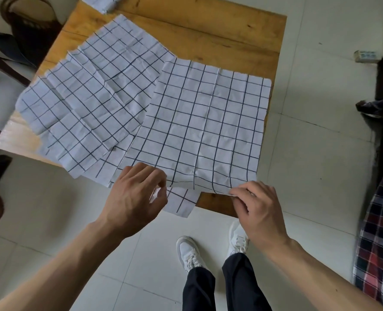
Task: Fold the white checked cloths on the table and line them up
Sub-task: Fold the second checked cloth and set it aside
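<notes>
Wooden counter (pixel 219 39) on pale tiled floor (pixel 309 153), seen from above. Top checked cloth (pixel 199 124) spread flat at counter's near right, overlapping fanned stack of checked cloths (pixel 85 104) to its left. Near edge of top cloth pinched at both corners — left hand (pixel 136 194) fingers closed on left corner, right hand (pixel 258 205) fingers clamped on right corner. Folded cloths (pixel 100 3) partly visible at counter's far edge. White shoes (pixel 190 252) seen below.
</notes>
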The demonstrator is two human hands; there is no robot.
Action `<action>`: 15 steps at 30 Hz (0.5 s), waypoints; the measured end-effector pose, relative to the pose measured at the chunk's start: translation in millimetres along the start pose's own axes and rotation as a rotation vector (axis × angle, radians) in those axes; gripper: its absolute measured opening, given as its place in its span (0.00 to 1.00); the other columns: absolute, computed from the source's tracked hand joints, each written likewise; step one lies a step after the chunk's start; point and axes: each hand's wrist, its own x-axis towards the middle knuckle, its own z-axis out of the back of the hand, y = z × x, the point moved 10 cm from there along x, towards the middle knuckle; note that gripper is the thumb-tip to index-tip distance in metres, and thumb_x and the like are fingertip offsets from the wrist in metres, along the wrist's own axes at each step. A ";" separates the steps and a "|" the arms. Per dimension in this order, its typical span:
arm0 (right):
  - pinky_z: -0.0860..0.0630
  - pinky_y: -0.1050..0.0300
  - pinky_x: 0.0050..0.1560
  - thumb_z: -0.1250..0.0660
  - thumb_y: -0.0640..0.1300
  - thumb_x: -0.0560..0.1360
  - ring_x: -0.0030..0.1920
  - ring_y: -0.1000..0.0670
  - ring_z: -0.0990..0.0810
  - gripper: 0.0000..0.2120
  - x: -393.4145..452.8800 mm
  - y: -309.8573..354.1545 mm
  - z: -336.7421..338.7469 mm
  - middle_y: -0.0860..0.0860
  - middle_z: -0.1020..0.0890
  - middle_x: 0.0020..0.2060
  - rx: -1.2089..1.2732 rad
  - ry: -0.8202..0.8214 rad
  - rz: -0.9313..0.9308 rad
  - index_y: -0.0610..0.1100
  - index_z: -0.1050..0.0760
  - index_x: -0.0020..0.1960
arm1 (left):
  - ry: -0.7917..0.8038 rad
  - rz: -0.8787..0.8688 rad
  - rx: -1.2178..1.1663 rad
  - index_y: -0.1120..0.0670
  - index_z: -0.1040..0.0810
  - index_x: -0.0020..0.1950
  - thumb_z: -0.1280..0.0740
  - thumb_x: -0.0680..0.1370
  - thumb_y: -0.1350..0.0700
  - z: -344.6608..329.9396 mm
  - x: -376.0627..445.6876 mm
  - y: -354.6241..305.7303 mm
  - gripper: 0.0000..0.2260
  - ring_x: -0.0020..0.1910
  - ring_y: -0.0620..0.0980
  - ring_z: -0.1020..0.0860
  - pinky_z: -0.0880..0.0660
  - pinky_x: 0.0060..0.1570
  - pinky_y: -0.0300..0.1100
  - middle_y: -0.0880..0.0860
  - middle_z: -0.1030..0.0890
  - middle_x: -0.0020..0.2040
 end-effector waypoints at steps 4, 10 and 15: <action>0.30 0.52 0.46 0.30 0.39 0.75 0.43 0.49 0.22 0.04 7.5 3.7 33.3 0.52 0.21 0.40 0.032 -0.006 -0.010 0.44 0.17 0.48 | 0.066 -0.006 0.061 0.52 0.22 0.51 0.26 0.73 0.51 14.8 4.1 -2.5 0.10 0.49 0.54 0.23 0.28 0.47 0.49 0.47 0.19 0.49; 0.30 0.54 0.48 0.31 0.40 0.73 0.43 0.49 0.22 0.04 20.0 12.3 84.4 0.53 0.20 0.41 0.026 -0.005 -0.029 0.44 0.18 0.47 | 0.081 0.037 0.113 0.51 0.24 0.42 0.26 0.73 0.60 57.9 9.5 -24.3 0.08 0.37 0.54 0.24 0.27 0.41 0.50 0.46 0.23 0.37; 0.27 0.48 0.47 0.24 0.32 0.69 0.42 0.48 0.23 0.10 34.8 21.1 119.8 0.54 0.21 0.40 0.035 -0.023 -0.068 0.44 0.19 0.45 | 0.080 0.032 0.084 0.51 0.26 0.43 0.28 0.75 0.60 87.0 9.1 -37.8 0.08 0.33 0.52 0.25 0.27 0.40 0.48 0.45 0.25 0.34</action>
